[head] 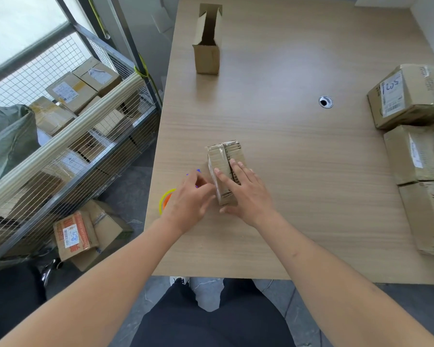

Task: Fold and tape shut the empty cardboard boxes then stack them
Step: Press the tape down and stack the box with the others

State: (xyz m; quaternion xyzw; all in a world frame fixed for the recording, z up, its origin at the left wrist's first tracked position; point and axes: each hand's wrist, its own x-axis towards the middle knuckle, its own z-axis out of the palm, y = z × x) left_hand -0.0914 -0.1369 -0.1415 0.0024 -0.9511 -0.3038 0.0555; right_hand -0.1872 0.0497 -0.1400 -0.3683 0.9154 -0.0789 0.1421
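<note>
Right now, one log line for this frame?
stage: taping | right hand: flat on small box | left hand: fingers curled at box side, tape roll beneath | open box: untouched, far

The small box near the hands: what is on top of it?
The right hand rests flat on top of the small box, fingers straight over its closed flaps. The far part of the top is bare. What lies under the palm is covered.
</note>
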